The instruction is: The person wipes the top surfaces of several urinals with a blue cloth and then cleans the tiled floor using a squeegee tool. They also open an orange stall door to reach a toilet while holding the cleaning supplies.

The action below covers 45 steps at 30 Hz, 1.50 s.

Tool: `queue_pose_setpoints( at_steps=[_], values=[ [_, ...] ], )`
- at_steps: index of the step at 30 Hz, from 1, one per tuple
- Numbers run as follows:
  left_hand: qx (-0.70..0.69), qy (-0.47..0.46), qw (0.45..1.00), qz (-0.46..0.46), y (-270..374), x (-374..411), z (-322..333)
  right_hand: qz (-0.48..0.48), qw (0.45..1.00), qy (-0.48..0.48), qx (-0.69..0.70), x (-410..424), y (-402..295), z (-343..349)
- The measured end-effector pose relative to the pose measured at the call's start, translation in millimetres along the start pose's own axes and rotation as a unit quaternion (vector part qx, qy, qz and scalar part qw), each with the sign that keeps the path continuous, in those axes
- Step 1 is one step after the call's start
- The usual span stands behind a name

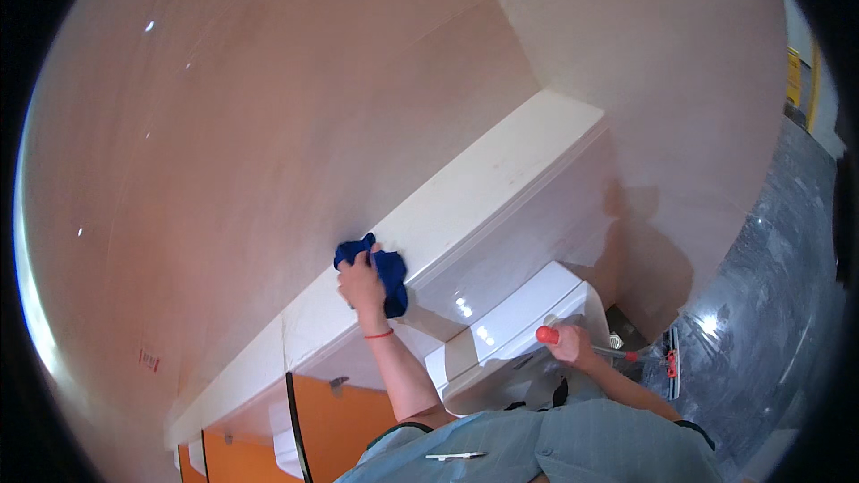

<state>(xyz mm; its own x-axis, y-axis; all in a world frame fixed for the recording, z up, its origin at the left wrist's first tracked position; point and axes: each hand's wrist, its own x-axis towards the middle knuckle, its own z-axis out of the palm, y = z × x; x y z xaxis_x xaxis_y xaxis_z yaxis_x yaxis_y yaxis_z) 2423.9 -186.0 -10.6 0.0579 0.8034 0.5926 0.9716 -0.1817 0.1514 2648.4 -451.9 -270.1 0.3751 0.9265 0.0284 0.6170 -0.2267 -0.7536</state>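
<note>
My left hand (363, 285) presses a dark blue cloth (392, 276) onto a long white ledge (463, 204) where it meets the pinkish wall (268, 147). Some of the cloth hangs past my fingers towards the ledge's front edge. Lower right, my right hand (570, 345) is closed around a pole handle with a red rounded end (547, 335). The pole runs to the right behind my wrist, towards a flat tool head with red fittings (672, 363) at the floor. Below the ledge, between my arms, is a white ceramic urinal (523, 322).
Orange partition panels (342, 409) with dark edges stand at the lower left, with more white fixtures between them. A side wall (658, 80) closes the ledge's far end. Shiny grey floor (751, 282) lies to the right, and a yellow object (794, 77) stands at the far right.
</note>
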Motion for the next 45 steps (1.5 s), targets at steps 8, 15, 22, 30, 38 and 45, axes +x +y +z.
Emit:
queue_pose_setpoints(
  at_steps=[8, 15, 22, 30, 38, 45],
  values=[
    [-0.033, -0.073, 0.971, 0.224, 252, 39, 72, -0.103, 0.993, 0.055, -0.008, -16, 8, 15],
    [-0.371, 0.013, 0.827, 0.422, 366, -40, 64, -0.049, 0.987, 0.154, -0.002, -53, 8, -36],
    [-0.557, -0.656, 0.491, 0.135, 280, -336, 117, 0.082, 0.953, 0.281, 0.078, -172, 15, -156],
    [-0.303, -0.937, 0.111, -0.136, 195, -582, 93, 0.339, 0.897, 0.284, -0.002, -335, -66, -118],
    [-0.181, -0.972, 0.031, -0.149, 213, -667, 70, 0.269, 0.401, 0.475, 0.736, -403, -94, -81],
    [-0.237, -0.933, 0.241, -0.122, 264, -751, 47, 0.175, 0.342, 0.516, 0.766, -476, -58, -138]
  ],
)
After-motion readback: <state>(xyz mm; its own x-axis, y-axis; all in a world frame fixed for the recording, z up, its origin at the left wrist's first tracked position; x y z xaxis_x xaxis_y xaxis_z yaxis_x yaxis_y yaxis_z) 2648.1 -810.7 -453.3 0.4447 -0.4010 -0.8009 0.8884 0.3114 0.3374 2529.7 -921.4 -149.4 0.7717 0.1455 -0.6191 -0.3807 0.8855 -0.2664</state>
